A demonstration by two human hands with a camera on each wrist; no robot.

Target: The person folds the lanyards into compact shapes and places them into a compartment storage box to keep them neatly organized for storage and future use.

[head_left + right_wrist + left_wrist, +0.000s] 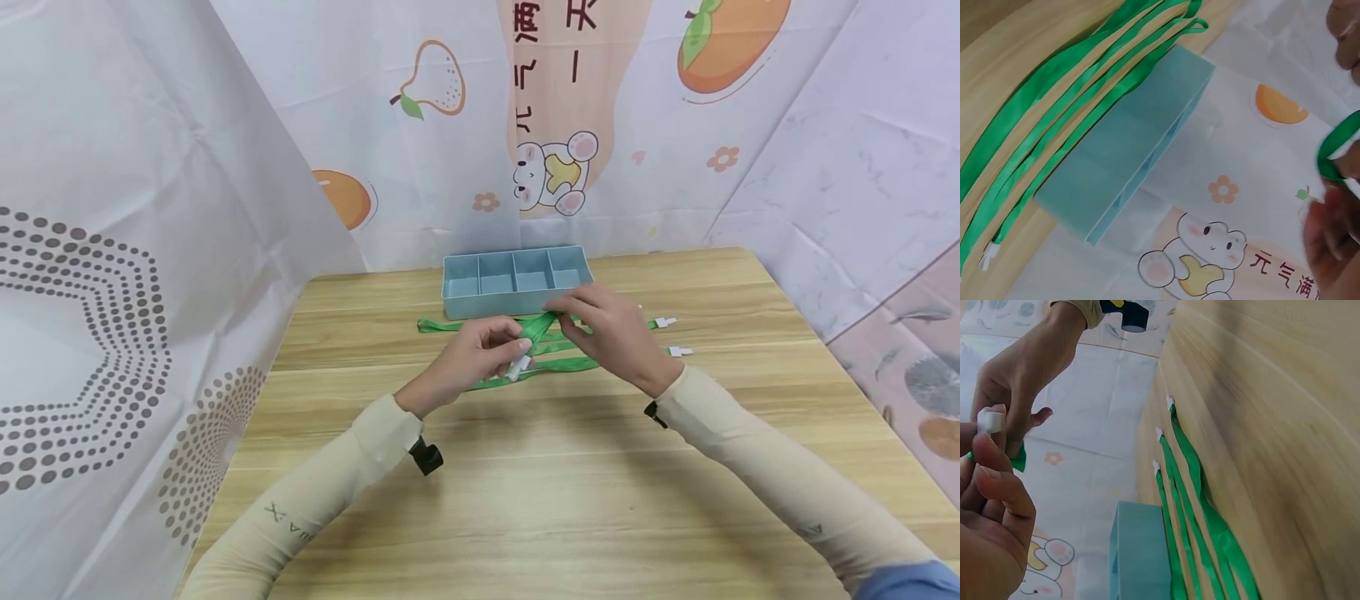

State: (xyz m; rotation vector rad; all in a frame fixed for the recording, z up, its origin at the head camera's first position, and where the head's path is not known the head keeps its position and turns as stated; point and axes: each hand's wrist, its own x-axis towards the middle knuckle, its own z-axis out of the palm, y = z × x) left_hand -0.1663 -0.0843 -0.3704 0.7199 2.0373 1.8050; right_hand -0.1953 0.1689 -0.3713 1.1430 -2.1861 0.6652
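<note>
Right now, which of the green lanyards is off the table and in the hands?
The green lanyard whose white clip the left hand pinches, right hand gripping its strap; the others lie flat.

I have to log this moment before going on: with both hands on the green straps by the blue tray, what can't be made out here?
- Head view: where the green straps cross is covered by the right hand.
- Head view: the white clip at the left hand is too small to read.
- Right wrist view: the right hand's fingers are blurred and cut off.
- Wrist views: the inside of the tray is unseen.
</note>
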